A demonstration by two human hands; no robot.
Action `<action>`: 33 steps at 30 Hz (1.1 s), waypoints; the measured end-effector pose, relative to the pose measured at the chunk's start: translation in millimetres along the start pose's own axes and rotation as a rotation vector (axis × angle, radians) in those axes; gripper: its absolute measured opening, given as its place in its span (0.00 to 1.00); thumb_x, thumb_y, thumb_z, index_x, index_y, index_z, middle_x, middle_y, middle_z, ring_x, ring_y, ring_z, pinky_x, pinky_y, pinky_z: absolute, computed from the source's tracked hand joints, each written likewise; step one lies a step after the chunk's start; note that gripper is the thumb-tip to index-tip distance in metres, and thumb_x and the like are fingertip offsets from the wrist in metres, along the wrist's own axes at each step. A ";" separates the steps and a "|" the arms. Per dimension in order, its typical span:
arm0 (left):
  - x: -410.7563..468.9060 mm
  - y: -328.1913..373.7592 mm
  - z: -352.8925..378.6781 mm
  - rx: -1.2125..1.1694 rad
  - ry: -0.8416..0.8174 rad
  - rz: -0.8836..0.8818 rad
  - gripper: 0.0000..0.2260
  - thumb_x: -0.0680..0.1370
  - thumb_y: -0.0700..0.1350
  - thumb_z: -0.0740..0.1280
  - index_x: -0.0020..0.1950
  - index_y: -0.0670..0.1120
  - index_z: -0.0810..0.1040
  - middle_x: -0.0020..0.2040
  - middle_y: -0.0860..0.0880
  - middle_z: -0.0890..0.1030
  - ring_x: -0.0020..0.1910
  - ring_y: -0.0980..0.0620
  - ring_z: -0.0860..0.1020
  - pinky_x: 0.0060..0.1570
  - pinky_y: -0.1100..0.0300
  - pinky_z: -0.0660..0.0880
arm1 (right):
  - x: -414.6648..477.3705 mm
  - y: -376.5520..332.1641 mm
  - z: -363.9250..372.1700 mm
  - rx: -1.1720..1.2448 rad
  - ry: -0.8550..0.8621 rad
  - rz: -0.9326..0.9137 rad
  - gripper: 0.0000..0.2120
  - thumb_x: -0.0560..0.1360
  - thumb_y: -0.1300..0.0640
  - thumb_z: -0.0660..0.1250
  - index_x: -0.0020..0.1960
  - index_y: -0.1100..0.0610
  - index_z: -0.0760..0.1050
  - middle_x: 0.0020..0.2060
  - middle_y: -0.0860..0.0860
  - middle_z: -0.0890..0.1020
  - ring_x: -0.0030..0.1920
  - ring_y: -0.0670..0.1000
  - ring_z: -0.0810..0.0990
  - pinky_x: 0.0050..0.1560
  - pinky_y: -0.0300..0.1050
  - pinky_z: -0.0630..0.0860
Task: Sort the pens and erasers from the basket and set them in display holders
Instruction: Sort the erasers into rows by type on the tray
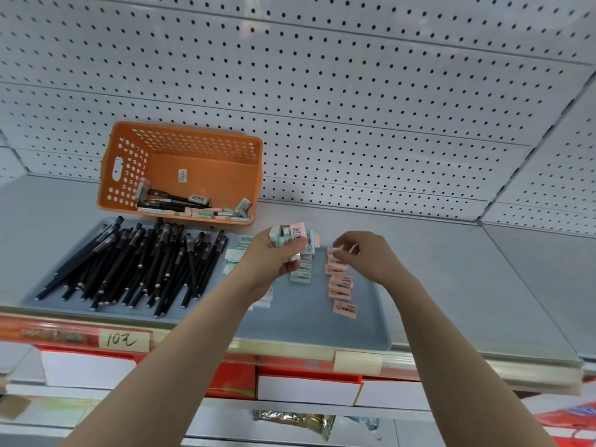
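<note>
Mostly, we judge the sorting done: slim black plastic pens lie heaped at the left of the flat grey-blue plastic tray, and small pink rectangular erasers run in a row at its right. Our left hand grips a mixed handful of erasers. Our right hand, just beside it, pinches what looks like another pink one at the row's head. A few leftovers lie in the orange perforated plastic basket.

Person as seen from the head camera. The left forearm and the right forearm were both bare from the lower frame edge to the wrist. The left hand and the right hand were likewise bare; finer surface detail was blurred.
</note>
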State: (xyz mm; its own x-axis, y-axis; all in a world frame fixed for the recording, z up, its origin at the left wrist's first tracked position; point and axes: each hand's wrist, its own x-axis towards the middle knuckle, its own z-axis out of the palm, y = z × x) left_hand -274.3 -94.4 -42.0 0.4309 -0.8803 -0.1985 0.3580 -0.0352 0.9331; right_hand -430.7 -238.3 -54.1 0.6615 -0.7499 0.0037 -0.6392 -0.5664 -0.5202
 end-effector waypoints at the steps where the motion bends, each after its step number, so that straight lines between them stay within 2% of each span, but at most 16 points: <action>1: 0.5 0.1 -0.3 -0.003 0.003 0.000 0.08 0.77 0.37 0.69 0.56 0.41 0.77 0.46 0.45 0.83 0.43 0.52 0.79 0.37 0.66 0.79 | -2.4 -7.6 -3.6 0.232 -0.014 0.001 0.08 0.77 0.53 0.69 0.56 0.51 0.80 0.47 0.45 0.82 0.46 0.47 0.80 0.44 0.35 0.74; 3: 1.3 0.8 -0.2 0.002 -0.002 0.002 0.07 0.77 0.37 0.69 0.55 0.41 0.77 0.46 0.45 0.83 0.42 0.52 0.79 0.37 0.66 0.78 | -7.6 -24.0 -8.6 0.688 -0.135 0.000 0.09 0.78 0.58 0.69 0.57 0.54 0.80 0.49 0.49 0.84 0.48 0.49 0.83 0.48 0.39 0.79; 4: 1.0 1.5 0.1 0.010 -0.009 0.006 0.07 0.77 0.37 0.69 0.55 0.41 0.77 0.46 0.45 0.82 0.41 0.53 0.79 0.37 0.66 0.78 | -8.6 -29.2 -8.5 0.803 -0.186 -0.011 0.09 0.77 0.61 0.69 0.58 0.57 0.79 0.49 0.51 0.85 0.48 0.50 0.84 0.48 0.40 0.79; 6: 1.0 2.4 0.0 0.023 -0.018 0.012 0.07 0.78 0.37 0.68 0.55 0.41 0.77 0.47 0.45 0.82 0.41 0.53 0.78 0.37 0.66 0.78 | -8.6 -34.9 -5.0 0.863 -0.198 -0.011 0.09 0.76 0.65 0.69 0.56 0.60 0.79 0.45 0.54 0.85 0.45 0.50 0.84 0.45 0.39 0.80; 10: 3.1 8.0 -9.7 0.005 0.087 0.057 0.05 0.78 0.37 0.68 0.53 0.42 0.77 0.49 0.45 0.82 0.46 0.50 0.79 0.39 0.64 0.79 | -8.2 -29.4 -4.1 0.941 -0.049 0.143 0.10 0.76 0.66 0.69 0.57 0.63 0.79 0.43 0.57 0.86 0.42 0.50 0.84 0.44 0.39 0.81; 14: 7.7 17.1 -23.1 -0.100 0.144 0.059 0.06 0.78 0.36 0.67 0.54 0.42 0.77 0.51 0.44 0.82 0.50 0.47 0.81 0.41 0.62 0.81 | -12.3 -17.0 -4.4 0.954 -0.009 0.167 0.12 0.76 0.65 0.69 0.59 0.61 0.79 0.45 0.60 0.85 0.42 0.51 0.84 0.47 0.43 0.81; 18: 4.9 18.7 -23.2 -0.115 0.117 0.065 0.09 0.78 0.34 0.67 0.57 0.39 0.76 0.53 0.42 0.81 0.52 0.47 0.80 0.43 0.60 0.82 | -16.0 -11.0 -5.3 0.989 0.043 0.195 0.10 0.76 0.66 0.69 0.57 0.61 0.79 0.45 0.61 0.85 0.42 0.52 0.84 0.44 0.40 0.81; 20: 2.4 16.1 -20.9 -0.110 0.102 0.064 0.08 0.78 0.33 0.67 0.56 0.40 0.75 0.53 0.42 0.80 0.52 0.47 0.80 0.44 0.59 0.82 | -17.1 -6.3 -6.4 0.966 0.092 0.203 0.09 0.75 0.68 0.69 0.54 0.61 0.80 0.44 0.60 0.84 0.41 0.51 0.83 0.42 0.37 0.79; 23: -0.8 9.7 -19.5 -0.078 0.083 0.054 0.11 0.77 0.33 0.67 0.60 0.36 0.75 0.53 0.41 0.80 0.51 0.47 0.80 0.44 0.59 0.81 | -18.0 2.4 -7.0 0.800 0.165 0.171 0.10 0.73 0.71 0.69 0.48 0.59 0.82 0.43 0.54 0.83 0.42 0.50 0.81 0.43 0.37 0.78; 28: -5.4 2.4 -19.2 -0.057 0.081 0.056 0.13 0.77 0.32 0.67 0.61 0.35 0.73 0.55 0.38 0.80 0.53 0.45 0.81 0.45 0.59 0.81 | -22.2 16.1 3.9 0.544 0.072 0.235 0.11 0.71 0.69 0.68 0.44 0.55 0.84 0.43 0.51 0.85 0.44 0.50 0.84 0.49 0.42 0.80; 31: -7.6 -0.5 -17.7 -0.039 0.057 0.056 0.09 0.77 0.33 0.67 0.57 0.38 0.75 0.51 0.41 0.80 0.51 0.46 0.81 0.45 0.59 0.81 | -25.9 20.0 10.3 0.534 0.054 0.266 0.10 0.72 0.68 0.67 0.44 0.57 0.84 0.45 0.51 0.85 0.43 0.46 0.84 0.48 0.39 0.80; 33: -8.0 -1.7 -15.9 -0.036 0.050 0.053 0.10 0.77 0.33 0.67 0.58 0.38 0.75 0.51 0.40 0.81 0.50 0.46 0.81 0.46 0.59 0.81 | -28.6 22.0 11.9 0.552 0.059 0.260 0.09 0.72 0.67 0.68 0.45 0.57 0.84 0.46 0.53 0.85 0.44 0.47 0.84 0.48 0.40 0.80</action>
State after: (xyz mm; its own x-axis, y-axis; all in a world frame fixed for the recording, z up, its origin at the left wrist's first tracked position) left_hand -265.2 -79.8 -46.9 0.4903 -0.8559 -0.1645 0.3626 0.0287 0.9315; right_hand -459.0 -225.3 -75.8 0.4781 -0.8664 -0.1439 -0.4690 -0.1134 -0.8759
